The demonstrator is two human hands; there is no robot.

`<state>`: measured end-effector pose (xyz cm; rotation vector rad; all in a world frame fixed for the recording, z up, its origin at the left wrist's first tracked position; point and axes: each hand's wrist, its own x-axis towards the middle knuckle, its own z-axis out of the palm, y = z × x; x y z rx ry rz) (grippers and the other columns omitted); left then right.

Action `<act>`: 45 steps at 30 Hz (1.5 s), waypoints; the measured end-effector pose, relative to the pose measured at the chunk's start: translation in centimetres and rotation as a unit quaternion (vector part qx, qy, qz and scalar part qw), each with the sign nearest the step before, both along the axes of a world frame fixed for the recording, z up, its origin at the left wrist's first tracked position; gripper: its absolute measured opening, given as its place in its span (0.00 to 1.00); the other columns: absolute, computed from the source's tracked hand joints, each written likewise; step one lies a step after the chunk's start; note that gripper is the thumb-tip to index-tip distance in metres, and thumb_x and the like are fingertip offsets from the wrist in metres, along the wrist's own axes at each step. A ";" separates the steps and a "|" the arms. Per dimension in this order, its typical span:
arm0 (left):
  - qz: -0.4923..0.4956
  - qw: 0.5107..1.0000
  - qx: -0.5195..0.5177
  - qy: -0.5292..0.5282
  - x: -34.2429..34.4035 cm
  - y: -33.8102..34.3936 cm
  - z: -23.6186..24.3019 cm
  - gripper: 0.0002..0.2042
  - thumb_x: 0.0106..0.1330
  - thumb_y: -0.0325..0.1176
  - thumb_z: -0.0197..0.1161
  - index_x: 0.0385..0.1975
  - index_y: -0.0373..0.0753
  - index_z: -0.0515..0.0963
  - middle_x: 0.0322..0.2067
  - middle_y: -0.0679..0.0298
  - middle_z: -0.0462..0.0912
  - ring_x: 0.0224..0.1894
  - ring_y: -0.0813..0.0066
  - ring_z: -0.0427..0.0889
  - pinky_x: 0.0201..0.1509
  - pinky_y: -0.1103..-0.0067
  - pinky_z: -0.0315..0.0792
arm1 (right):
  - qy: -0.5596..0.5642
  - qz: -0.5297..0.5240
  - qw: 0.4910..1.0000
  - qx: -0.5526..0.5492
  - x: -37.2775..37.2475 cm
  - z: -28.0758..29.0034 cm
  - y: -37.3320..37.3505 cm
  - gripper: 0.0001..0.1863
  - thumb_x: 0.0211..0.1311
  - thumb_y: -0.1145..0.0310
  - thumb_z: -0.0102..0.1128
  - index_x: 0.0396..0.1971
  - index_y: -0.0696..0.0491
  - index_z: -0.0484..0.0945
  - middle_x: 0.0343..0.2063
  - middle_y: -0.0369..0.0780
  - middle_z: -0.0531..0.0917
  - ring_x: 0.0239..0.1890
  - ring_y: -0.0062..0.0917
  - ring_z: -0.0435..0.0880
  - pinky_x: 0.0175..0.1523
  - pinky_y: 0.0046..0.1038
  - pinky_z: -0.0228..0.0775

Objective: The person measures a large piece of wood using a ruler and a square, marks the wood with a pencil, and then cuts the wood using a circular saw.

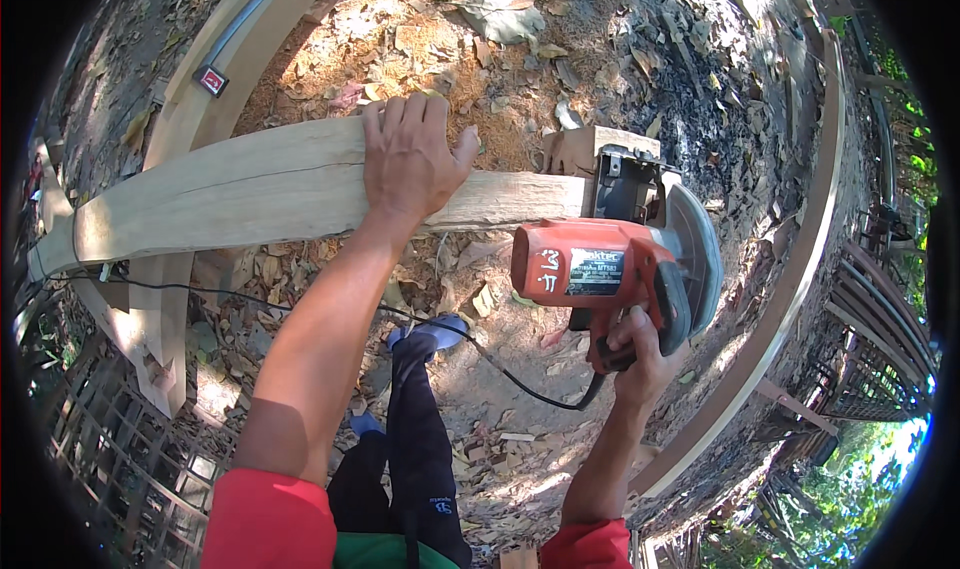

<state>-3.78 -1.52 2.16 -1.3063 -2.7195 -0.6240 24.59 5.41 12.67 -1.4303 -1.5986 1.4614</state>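
Observation:
A long pale wooden beam (250, 184) runs across the view from the left to the middle. My left hand (412, 159) lies over it near its right part, fingers spread on its far edge and thumb held apart. Gripped by its rear handle, a red circular saw (600, 259) is in my right hand (645, 354). The saw's dark base (622, 184) rests at the beam's right end, beside a short wood block (590, 144). The blade is hidden by the grey guard (700, 249).
A black power cord (520, 384) loops from the saw's handle leftward past my legs. At upper left lies another timber with a tape measure (211, 80) on it. A long curved-looking plank (790, 299) stretches along the right. Dry leaves and sawdust (300, 79) cover the ground.

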 end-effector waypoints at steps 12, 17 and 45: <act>-0.003 1.000 0.003 -0.006 -0.2 -0.2 -0.1 0.15 0.59 0.44 0.63 0.36 0.38 0.75 0.34 0.60 0.76 0.42 0.63 0.73 0.59 0.64 0.59 | 0.022 0.005 1.000 -0.018 -0.2 0.2 0.2 0.10 0.57 0.68 0.65 0.30 0.60 0.76 0.15 0.35 0.76 0.17 0.16 0.73 0.24 0.19 0.62; -0.004 1.000 -0.001 -0.010 -0.1 -0.1 0.0 0.15 0.59 0.44 0.62 0.36 0.39 0.75 0.33 0.60 0.76 0.42 0.63 0.73 0.59 0.64 0.60 | 0.017 0.010 1.000 -0.014 0.0 0.1 0.3 0.11 0.57 0.68 0.65 0.31 0.60 0.76 0.15 0.35 0.76 0.17 0.16 0.73 0.24 0.19 0.63; -0.013 1.000 -0.004 -0.008 0.0 0.0 0.1 0.15 0.59 0.44 0.62 0.36 0.38 0.73 0.34 0.60 0.75 0.42 0.63 0.72 0.59 0.64 0.59 | 0.009 -0.002 1.000 -0.007 -2.0 0.6 1.6 0.10 0.57 0.68 0.64 0.29 0.61 0.77 0.15 0.35 0.75 0.17 0.17 0.73 0.25 0.20 0.63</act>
